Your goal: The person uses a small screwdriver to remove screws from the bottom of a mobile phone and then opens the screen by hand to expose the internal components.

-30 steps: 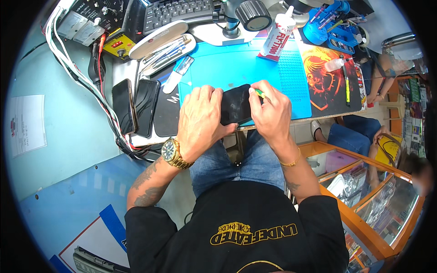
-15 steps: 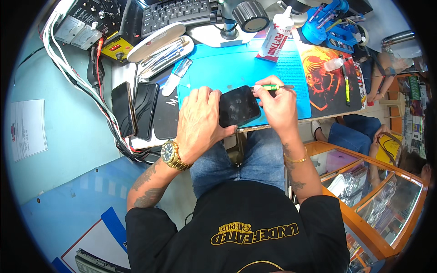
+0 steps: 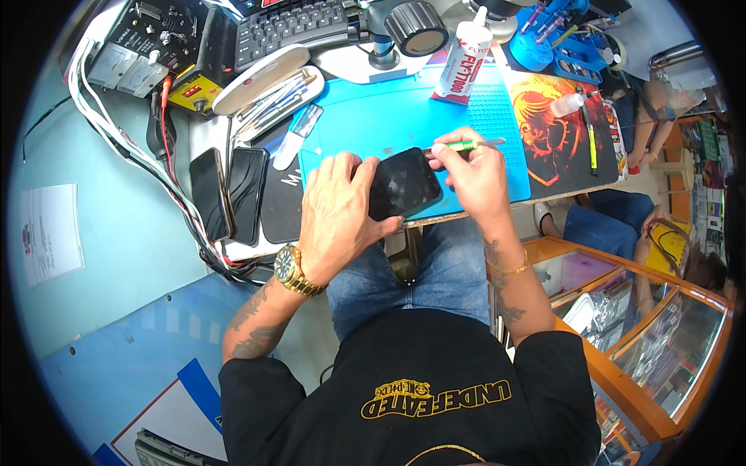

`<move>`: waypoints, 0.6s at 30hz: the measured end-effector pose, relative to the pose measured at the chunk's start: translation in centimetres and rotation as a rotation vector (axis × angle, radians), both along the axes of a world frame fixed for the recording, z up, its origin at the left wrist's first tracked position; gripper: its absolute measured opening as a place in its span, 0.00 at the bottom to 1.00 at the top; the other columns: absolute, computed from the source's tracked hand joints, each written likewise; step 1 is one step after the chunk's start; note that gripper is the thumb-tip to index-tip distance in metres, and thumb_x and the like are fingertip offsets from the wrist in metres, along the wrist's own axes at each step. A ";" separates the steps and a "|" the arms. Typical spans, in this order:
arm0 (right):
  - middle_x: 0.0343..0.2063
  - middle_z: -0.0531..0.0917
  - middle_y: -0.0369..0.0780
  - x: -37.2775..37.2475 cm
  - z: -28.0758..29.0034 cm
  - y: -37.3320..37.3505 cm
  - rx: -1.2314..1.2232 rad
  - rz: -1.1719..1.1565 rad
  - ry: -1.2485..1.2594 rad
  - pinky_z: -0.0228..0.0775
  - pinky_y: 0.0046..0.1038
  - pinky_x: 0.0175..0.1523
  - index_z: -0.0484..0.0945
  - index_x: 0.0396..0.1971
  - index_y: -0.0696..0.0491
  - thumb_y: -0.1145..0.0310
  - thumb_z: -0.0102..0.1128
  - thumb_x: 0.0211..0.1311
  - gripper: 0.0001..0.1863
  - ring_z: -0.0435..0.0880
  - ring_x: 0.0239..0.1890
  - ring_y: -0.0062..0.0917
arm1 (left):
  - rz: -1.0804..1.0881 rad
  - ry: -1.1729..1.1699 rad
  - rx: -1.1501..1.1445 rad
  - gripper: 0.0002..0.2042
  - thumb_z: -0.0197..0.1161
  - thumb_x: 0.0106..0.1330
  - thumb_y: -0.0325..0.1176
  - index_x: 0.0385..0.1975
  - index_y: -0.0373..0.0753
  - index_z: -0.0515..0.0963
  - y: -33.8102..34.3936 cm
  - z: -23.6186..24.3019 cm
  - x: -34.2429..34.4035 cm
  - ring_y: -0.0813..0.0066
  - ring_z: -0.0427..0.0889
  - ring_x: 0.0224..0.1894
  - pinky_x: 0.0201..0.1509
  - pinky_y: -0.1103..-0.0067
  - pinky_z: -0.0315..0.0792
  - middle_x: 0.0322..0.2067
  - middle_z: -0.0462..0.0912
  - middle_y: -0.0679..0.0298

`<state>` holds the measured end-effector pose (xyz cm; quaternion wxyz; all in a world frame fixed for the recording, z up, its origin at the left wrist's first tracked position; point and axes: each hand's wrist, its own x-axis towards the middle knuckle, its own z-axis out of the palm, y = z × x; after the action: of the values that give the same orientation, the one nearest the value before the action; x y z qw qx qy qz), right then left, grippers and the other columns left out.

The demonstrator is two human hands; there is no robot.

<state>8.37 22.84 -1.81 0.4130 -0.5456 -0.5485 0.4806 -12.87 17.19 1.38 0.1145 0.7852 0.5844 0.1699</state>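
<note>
Between left hand (image 3: 336,208) and right hand (image 3: 475,177): black phone (image 3: 406,185), touching left.

Left fingers (image 3: 342,168) hold a black phone (image 3: 404,185), right fingers (image 3: 449,160) a green tool (image 3: 463,145).

The left forearm (image 3: 257,325) and right forearm (image 3: 509,281), both tattooed, extend forward and converge ahead of the torso. The left hand (image 3: 336,213) is positioned back uppermost, fingers directed forward, thumb spread toward the right. The right hand (image 3: 475,177) is angled inward, thumb and index finger set in a pinch.
</note>
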 end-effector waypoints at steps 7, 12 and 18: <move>0.28 0.89 0.39 0.2 0.0 0.1 -0.084 -0.031 0.121 0.75 0.20 0.31 0.84 0.37 0.60 0.71 0.66 0.69 0.07 0.86 0.28 0.15 | 0.030 -0.048 -0.036 0.38 0.85 0.39 0.41 0.55 0.37 0.78 -0.1 0.0 0.0 0.58 0.75 0.48 0.55 0.65 0.71 0.43 0.77 0.58; 0.23 0.87 0.37 0.3 -1.2 -1.2 0.155 -0.016 -0.025 0.67 0.21 0.27 0.84 0.37 0.61 0.71 0.66 0.69 0.08 0.78 0.23 0.11 | 0.025 -0.072 -0.041 0.39 0.85 0.39 0.42 0.55 0.37 0.77 -0.1 -0.1 -0.1 0.56 0.75 0.50 0.56 0.64 0.70 0.44 0.77 0.57; 0.22 0.86 0.36 0.5 -1.3 -1.8 0.079 -0.052 0.094 0.65 0.21 0.26 0.84 0.38 0.62 0.72 0.66 0.69 0.07 0.77 0.22 0.11 | 0.031 -0.079 -0.067 0.40 0.85 0.38 0.42 0.56 0.37 0.77 0.0 0.0 0.0 0.55 0.75 0.51 0.57 0.64 0.70 0.47 0.76 0.56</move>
<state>8.87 21.07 -3.15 0.4719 -0.5195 -0.5328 0.4728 -12.87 17.20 1.39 0.1609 0.7644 0.5971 0.1827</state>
